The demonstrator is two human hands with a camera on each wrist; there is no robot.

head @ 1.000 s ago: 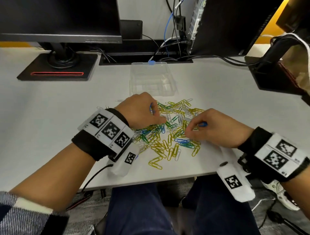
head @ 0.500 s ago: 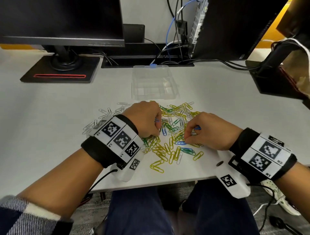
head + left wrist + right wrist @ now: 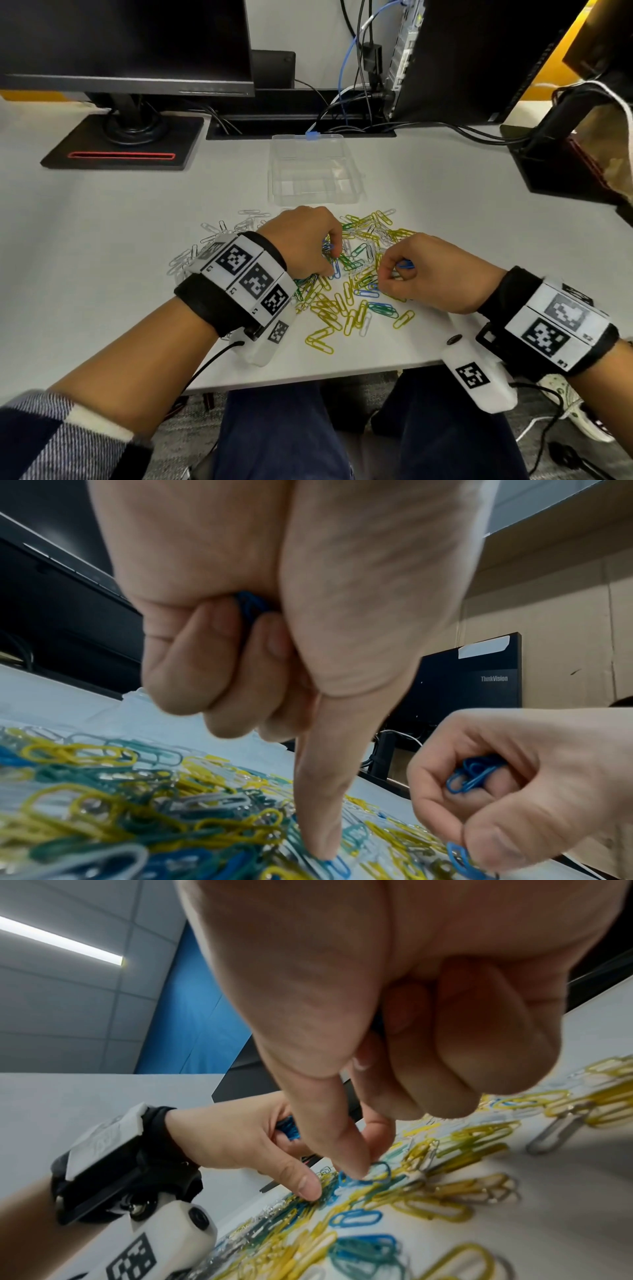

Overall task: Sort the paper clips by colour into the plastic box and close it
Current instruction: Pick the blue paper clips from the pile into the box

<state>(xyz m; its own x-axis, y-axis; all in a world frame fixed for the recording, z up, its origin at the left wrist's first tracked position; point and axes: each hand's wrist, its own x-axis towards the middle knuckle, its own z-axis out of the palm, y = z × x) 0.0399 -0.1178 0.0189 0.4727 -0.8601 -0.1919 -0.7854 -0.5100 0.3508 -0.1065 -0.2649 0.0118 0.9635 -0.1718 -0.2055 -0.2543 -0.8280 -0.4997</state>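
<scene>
Left hand [image 3: 301, 245]: blue clips [image 3: 251, 607] are kept curled in the palm, freeing the forefinger for picking.
Right hand [image 3: 436, 272]: blue clips are likewise gripped.
Plastic box [image 3: 313, 171]: left open, unfilled.

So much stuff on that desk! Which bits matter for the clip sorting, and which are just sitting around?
In the job:
- mixed paper clips
- blue clips gathered in the right hand and left hand
- clear plastic box, open, empty

Just there:
- monitor stand
- cables
- second monitor
</scene>
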